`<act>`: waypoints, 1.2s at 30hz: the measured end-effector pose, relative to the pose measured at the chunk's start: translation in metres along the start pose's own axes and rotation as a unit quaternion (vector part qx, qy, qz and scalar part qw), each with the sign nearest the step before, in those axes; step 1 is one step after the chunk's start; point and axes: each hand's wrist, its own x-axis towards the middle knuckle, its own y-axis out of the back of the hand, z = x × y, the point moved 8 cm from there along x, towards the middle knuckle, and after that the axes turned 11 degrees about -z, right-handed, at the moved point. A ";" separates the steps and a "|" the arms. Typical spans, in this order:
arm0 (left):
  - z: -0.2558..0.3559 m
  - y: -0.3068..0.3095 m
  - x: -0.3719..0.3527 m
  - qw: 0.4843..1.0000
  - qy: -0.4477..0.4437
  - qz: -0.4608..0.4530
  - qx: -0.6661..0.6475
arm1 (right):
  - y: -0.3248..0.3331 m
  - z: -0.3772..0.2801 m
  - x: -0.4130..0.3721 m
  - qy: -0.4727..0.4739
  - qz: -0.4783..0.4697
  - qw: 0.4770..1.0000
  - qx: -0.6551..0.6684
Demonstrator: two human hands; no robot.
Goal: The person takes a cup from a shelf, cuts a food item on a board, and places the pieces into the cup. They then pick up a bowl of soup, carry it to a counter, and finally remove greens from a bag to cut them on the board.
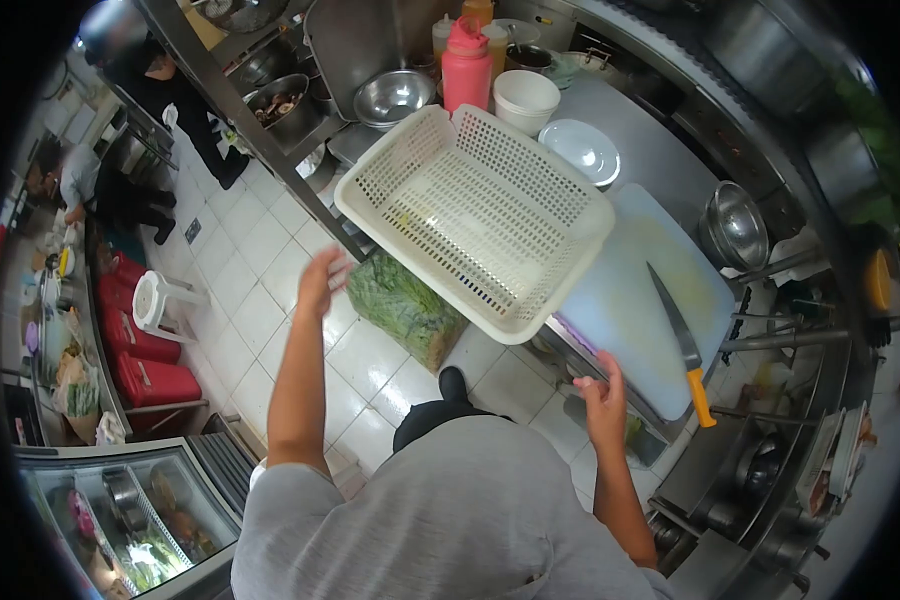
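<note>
A white perforated basket (480, 215) lies between two empty hands: the left hand (322, 283), fingers spread, just off its side; the right hand (602, 402), fingers loosely parted, near its closest corner. The basket partly hides bagged greens (398, 305), their support hard to make out.

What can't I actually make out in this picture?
All in the head view:
- Greens: partly hidden by the basket.
- The black shoe's mate: hidden by the person's body.
- Food in the shelf bowl: too small to identify.
- Fridge: lower part cut off by the picture's edge.
</note>
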 end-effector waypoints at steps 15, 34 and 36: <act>-0.344 0.073 -0.296 0.685 0.219 -0.336 0.609 | -0.045 0.196 -0.059 -0.145 -0.340 0.927 -0.072; -0.316 0.203 -0.189 0.911 0.156 0.005 0.381 | -0.064 0.228 -0.063 -0.280 -0.547 0.704 -0.355; -0.331 0.235 -0.184 0.937 0.180 0.027 0.299 | -0.153 0.046 -0.032 -0.320 -0.472 0.812 -0.126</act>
